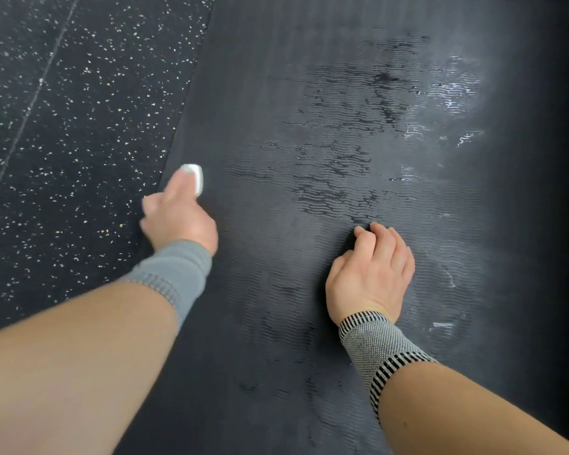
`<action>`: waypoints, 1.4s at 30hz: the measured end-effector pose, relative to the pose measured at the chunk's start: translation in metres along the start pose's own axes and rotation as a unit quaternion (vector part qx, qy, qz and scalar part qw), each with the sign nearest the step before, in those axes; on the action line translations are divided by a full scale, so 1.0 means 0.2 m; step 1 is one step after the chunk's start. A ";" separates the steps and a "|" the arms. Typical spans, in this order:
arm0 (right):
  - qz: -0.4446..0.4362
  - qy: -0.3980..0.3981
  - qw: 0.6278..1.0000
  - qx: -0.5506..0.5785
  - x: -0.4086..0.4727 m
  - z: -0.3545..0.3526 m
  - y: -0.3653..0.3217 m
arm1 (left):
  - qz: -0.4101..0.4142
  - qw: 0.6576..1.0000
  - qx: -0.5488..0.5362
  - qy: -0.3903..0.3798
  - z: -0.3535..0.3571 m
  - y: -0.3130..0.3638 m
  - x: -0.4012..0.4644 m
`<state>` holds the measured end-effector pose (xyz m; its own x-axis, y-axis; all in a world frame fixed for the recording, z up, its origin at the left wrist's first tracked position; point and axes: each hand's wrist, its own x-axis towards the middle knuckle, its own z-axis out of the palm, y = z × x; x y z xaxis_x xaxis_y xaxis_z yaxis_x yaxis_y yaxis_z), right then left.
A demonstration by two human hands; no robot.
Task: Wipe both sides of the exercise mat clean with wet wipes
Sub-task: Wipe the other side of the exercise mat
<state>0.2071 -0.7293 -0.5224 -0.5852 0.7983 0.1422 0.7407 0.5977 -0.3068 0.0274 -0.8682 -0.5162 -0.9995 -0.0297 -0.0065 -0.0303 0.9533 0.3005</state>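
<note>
A dark ribbed exercise mat (309, 93) lies flat on the floor and fills most of the view, with wet streaks and shiny patches across its middle and right side. My left hand (178, 215) is at the mat's left edge and grips a small folded white wet wipe (194, 177) that sticks out past the fingers. My right hand (372, 274) rests on the mat near the centre with its fingers curled under; nothing shows inside it. Both wrists wear knitted bands.
Black rubber floor (63, 126) with white speckles lies left of the mat, crossed by a thin seam line (30, 106). The mat's left edge (184, 113) runs diagonally from top centre down to the left hand. The far right fades into shadow.
</note>
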 end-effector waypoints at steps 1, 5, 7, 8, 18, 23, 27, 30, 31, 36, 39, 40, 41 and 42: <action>0.000 0.000 1.000 0.000 0.00 0.00 0.00 | -0.020 0.999 0.037 0.006 0.00 -0.02 0.06; -0.003 0.004 1.000 0.002 0.00 0.00 0.00 | -0.006 0.999 0.038 -0.008 0.04 0.06 0.06; -0.003 0.004 1.000 -0.001 0.00 0.00 0.00 | 0.059 0.997 0.044 -0.013 0.06 0.17 -0.06; -0.003 0.005 1.000 -0.002 0.00 0.00 0.00 | 0.104 0.993 0.043 -0.022 0.08 0.22 -0.14; -0.004 -0.005 1.000 0.001 0.00 -0.01 0.00 | 0.154 0.987 -0.006 -0.053 0.02 0.16 -0.07; -0.004 -0.007 1.000 0.001 0.00 0.00 0.00 | -0.070 0.997 -0.015 -0.022 0.02 0.13 0.05; -0.002 -0.003 1.000 0.006 0.00 -0.01 0.00 | 0.055 0.997 -0.021 -0.046 0.09 0.31 -0.19; -0.001 -0.002 1.000 0.014 0.00 0.00 0.00 | 0.256 0.958 -0.067 -0.113 0.13 0.43 -0.45; 0.001 -0.004 1.000 0.017 0.00 0.00 0.00 | 0.310 0.940 -0.067 -0.128 0.13 0.44 -0.51; -0.009 0.005 1.000 0.006 0.00 0.00 0.00 | 0.375 0.923 -0.047 -0.075 0.11 0.31 -0.35; -0.008 0.006 1.000 0.009 0.01 -0.01 0.00 | 0.254 0.965 -0.012 -0.062 0.07 0.19 -0.21; -0.006 0.004 1.000 0.010 0.01 -0.01 0.00 | 0.209 0.976 -0.015 -0.066 0.06 0.17 -0.20; -0.005 0.002 1.000 0.012 0.01 -0.01 0.00 | 0.177 0.981 -0.019 -0.070 0.06 0.17 -0.20; -0.005 0.001 1.000 0.014 0.01 -0.01 0.00 | 0.159 0.984 -0.025 -0.075 0.06 0.20 -0.21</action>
<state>0.2074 -0.7277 -0.5213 -0.5925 0.7921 0.1468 0.7251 0.6038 -0.3311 0.0686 -0.8258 -0.5159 -0.9474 0.3170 -0.0445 0.2813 0.8908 0.3569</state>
